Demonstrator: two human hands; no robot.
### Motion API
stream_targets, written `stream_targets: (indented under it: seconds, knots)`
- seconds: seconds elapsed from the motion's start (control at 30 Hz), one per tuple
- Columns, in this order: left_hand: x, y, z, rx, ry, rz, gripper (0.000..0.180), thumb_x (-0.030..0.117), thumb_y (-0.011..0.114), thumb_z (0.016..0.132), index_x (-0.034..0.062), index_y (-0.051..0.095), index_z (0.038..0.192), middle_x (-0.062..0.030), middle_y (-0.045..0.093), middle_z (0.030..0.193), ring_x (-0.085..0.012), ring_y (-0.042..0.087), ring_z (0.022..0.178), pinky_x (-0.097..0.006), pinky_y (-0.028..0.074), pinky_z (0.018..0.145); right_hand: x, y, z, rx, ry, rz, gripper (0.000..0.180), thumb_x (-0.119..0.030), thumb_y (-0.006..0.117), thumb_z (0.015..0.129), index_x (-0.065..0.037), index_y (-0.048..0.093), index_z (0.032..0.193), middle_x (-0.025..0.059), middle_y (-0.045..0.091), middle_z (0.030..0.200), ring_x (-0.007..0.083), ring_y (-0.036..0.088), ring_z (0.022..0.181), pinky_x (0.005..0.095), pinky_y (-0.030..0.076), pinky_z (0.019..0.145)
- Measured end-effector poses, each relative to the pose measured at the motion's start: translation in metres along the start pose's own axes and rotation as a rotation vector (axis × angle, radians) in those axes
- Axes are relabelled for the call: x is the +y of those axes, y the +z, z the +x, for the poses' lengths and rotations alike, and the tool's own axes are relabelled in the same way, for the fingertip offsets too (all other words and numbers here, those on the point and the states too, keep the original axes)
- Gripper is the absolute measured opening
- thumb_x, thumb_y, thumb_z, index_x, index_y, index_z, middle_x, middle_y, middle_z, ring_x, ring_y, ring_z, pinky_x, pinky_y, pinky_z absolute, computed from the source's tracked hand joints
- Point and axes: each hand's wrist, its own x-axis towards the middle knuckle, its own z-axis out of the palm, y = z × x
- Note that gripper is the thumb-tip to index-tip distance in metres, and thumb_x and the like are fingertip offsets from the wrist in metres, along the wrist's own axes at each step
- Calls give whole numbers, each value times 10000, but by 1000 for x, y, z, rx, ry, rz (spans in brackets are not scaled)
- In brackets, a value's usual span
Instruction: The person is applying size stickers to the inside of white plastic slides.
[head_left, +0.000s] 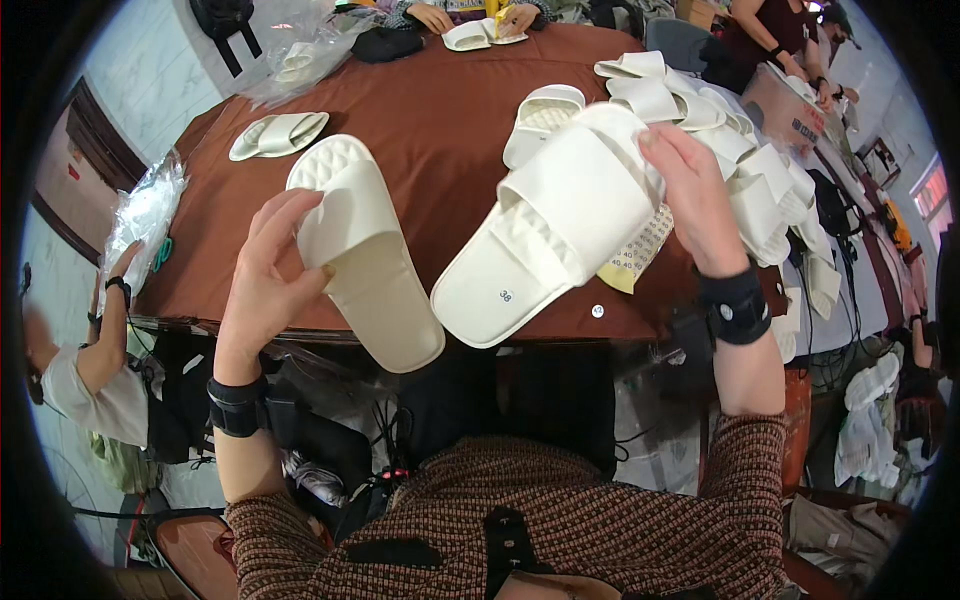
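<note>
While the left hand (272, 262) grips one slipper (357, 235), the right hand (698, 200) grips another slipper (575, 200), both between the hands.

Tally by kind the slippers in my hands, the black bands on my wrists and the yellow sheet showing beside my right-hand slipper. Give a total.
White slippers, one per hand, left hand and right hand: 2
Black wristbands: 2
Yellow sheet: 1
Total: 5

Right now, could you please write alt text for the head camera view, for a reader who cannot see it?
A person's left hand holds one white slipper and the right hand another white slipper, at the near edge of a brown tablecloth. Other slippers are piled on the right; a yellow label sheet lies nearby.
</note>
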Motion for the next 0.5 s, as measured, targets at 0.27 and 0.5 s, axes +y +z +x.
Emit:
stream_targets:
  seconds: [0.27, 0.5]
  knots:
    - [-1, 6, 32, -132, 112, 94, 620, -85, 659, 665, 41, 560, 1263, -116, 504, 1326, -271, 474, 1275, -369, 395, 1082, -4, 38, 64, -191, -47, -228, 298, -240, 551, 946, 26, 642, 1045, 26, 613, 793, 81, 549, 665, 255, 442, 533]
    - [-52, 41, 22, 24, 138, 251, 517, 80, 730, 762, 28, 572, 1250, -189, 473, 1388, -340, 456, 1296, -416, 405, 1057, 14, 76, 64, -363, -73, -246, 440, -217, 508, 974, 23, 467, 1340, 138, 621, 1150, 190, 640, 979, 297, 529, 791]
